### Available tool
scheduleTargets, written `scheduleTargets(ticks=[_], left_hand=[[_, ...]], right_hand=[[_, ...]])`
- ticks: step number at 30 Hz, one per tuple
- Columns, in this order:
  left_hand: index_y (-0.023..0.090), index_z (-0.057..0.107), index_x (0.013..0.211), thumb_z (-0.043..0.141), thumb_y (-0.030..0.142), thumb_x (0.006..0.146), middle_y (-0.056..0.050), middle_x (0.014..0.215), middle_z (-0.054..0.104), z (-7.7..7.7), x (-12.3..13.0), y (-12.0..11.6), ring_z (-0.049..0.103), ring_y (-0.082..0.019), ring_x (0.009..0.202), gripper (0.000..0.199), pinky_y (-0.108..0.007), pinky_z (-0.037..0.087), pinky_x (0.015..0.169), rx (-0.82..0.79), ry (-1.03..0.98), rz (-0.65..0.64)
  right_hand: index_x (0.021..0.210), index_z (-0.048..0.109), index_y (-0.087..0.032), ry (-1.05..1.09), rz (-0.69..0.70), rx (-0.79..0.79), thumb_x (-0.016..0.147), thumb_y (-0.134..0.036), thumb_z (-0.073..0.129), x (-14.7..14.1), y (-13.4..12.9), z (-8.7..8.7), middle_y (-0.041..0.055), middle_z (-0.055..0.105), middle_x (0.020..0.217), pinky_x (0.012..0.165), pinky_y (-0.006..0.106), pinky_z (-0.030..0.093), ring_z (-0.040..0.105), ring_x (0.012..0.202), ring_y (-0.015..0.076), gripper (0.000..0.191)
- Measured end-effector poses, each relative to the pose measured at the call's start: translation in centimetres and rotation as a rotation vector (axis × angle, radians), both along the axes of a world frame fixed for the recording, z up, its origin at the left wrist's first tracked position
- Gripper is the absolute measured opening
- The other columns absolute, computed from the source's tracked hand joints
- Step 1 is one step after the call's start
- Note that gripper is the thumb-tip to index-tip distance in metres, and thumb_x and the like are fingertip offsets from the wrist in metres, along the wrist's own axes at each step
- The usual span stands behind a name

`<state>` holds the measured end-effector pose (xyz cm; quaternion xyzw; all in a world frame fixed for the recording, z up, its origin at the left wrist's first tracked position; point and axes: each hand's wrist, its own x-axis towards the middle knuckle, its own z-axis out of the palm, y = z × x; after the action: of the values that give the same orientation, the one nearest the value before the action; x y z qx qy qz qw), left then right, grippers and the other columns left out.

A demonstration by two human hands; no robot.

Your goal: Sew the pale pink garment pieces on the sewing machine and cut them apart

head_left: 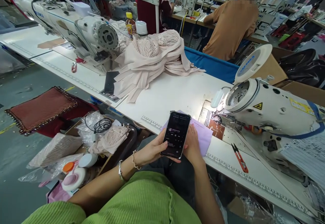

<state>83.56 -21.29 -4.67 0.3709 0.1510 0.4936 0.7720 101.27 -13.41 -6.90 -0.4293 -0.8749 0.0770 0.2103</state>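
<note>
A black phone [177, 134] with a lit media-player screen is held upright over the table's front edge. My left hand [153, 148] is closed round its lower left side, the thumb resting at the screen's edge. At the phone's right side is my right hand [193, 144], fingers bent against the phone and a lilac sheet [205, 136]; whether it grips either is hard to tell. The sheet lies partly behind the phone on the white table [162, 98]. Red-handled thread snips [239, 158] lie to the right, near the sewing machine [274, 107].
Beige fabric pieces [154, 59] are heaped at the back of the table. Another sewing machine [76, 27] stands at the left. Below it are a red cushion [43, 110] and a box of bags and bottles. A person in a brown shirt [231, 27] sits beyond the table.
</note>
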Motion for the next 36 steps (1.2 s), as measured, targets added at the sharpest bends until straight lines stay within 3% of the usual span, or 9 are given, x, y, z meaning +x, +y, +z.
scheduleTargets(ticks=[3, 6, 12, 20, 26, 32, 36], left_hand=[[0.037, 0.03, 0.148, 0.062, 0.025, 0.093, -0.012, 0.153, 0.038, -0.3, 0.0, -0.1, 0.042, -0.041, 0.136, 0.064, -0.053, 0.057, 0.088, 0.017, -0.002, -0.002], [0.038, 0.029, 0.148, 0.068, 0.013, 0.086, -0.012, 0.154, 0.035, -0.4, 0.0, 0.0, 0.04, -0.041, 0.138, 0.077, -0.052, 0.057, 0.09, 0.046, 0.03, -0.009], [0.035, 0.02, 0.151, 0.072, 0.008, 0.08, -0.016, 0.151, 0.039, -0.7, 0.0, 0.2, 0.041, -0.041, 0.137, 0.092, -0.053, 0.055, 0.095, 0.092, 0.084, -0.03], [0.033, 0.034, 0.145, 0.066, 0.019, 0.088, -0.013, 0.145, 0.047, -0.3, 0.3, 0.3, 0.055, -0.04, 0.125, 0.067, -0.044, 0.063, 0.077, -0.007, 0.094, 0.047], [0.029, 0.039, 0.145, 0.061, 0.03, 0.093, -0.012, 0.127, 0.063, 0.0, 0.5, 0.3, 0.067, -0.036, 0.107, 0.057, -0.035, 0.064, 0.06, -0.052, 0.141, 0.124], [0.031, 0.029, 0.151, 0.057, 0.035, 0.095, -0.013, 0.124, 0.065, -0.3, 0.6, 0.4, 0.071, -0.034, 0.098, 0.063, -0.035, 0.063, 0.054, -0.097, 0.106, 0.144], [0.025, 0.032, 0.149, 0.065, 0.028, 0.091, -0.013, 0.114, 0.07, -0.2, 0.5, 0.4, 0.072, -0.033, 0.094, 0.067, -0.034, 0.063, 0.056, -0.073, 0.178, 0.151]], right_hand=[[0.148, 0.036, -0.02, 0.02, 0.011, 0.01, 0.091, -0.031, 0.045, 0.2, -0.2, 0.3, 0.0136, 0.047, 0.146, 0.117, 0.053, 0.024, 0.037, 0.139, 0.0302, 0.059], [0.15, 0.034, -0.019, 0.026, 0.015, 0.003, 0.092, -0.031, 0.044, 0.3, -0.3, 0.3, 0.015, 0.047, 0.146, 0.118, 0.055, 0.023, 0.037, 0.139, 0.0312, 0.06], [0.15, 0.032, -0.017, 0.028, 0.018, 0.001, 0.089, -0.028, 0.044, 0.3, -0.1, 0.0, 0.0158, 0.044, 0.148, 0.118, 0.054, 0.023, 0.037, 0.139, 0.0315, 0.064], [0.148, 0.035, -0.018, 0.017, 0.021, 0.02, 0.085, -0.028, 0.05, 0.4, -0.1, -0.1, 0.0159, 0.047, 0.145, 0.118, 0.055, 0.023, 0.037, 0.139, 0.0322, 0.065], [0.139, 0.048, -0.018, 0.005, 0.032, 0.013, 0.086, -0.024, 0.05, 0.1, -0.2, 0.6, 0.0152, 0.058, 0.132, 0.116, 0.054, 0.026, 0.045, 0.129, 0.0315, 0.053], [0.14, 0.047, -0.018, 0.009, 0.008, -0.004, 0.087, -0.023, 0.046, -0.1, -0.2, 0.9, 0.0146, 0.059, 0.131, 0.115, 0.054, 0.027, 0.047, 0.128, 0.0296, 0.053], [0.141, 0.046, -0.016, 0.004, 0.006, -0.021, 0.088, -0.022, 0.044, -0.2, -0.2, 1.0, 0.0146, 0.058, 0.133, 0.117, 0.053, 0.026, 0.044, 0.132, 0.0287, 0.053]])
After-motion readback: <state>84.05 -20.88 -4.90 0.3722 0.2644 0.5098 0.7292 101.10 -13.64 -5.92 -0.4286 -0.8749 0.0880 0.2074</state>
